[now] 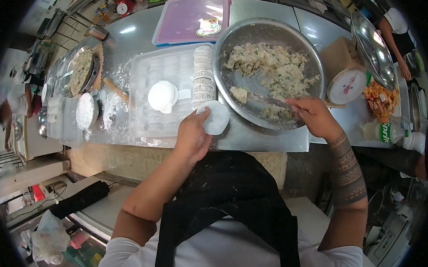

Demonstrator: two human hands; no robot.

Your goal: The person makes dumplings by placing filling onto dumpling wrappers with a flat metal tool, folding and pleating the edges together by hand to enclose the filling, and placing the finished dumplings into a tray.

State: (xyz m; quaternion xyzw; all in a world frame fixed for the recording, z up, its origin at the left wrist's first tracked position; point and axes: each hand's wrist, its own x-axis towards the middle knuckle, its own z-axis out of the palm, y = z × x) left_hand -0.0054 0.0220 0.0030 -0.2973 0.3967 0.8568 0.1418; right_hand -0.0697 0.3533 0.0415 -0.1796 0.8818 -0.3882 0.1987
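A round white dough wrapper (pixel 215 118) is held by my left hand (pixel 195 134), thumb on top, at the near left side of the steel bowl (pixel 221 81). My right hand (pixel 315 116) grips the end of a flat spatula (pixel 263 99) over the bowl's right side; a lump of filling (pixel 239 94) sits on its left tip. Pale chopped filling (pixel 279 65) lies in the bowl. Left of it, a plastic tray (pixel 140 78) holds a column of pleated dumplings (pixel 203 76) and a stack of white wrappers (pixel 162 96).
A pink-lidded container (pixel 190 18) stands behind the tray. Right of the bowl are a scale (pixel 346 86), a cardboard box (pixel 339 55) and a bottle (pixel 383 132). A rolling pin (pixel 115 90) and floured bowl (pixel 87 111) are at left. People stand at both sides.
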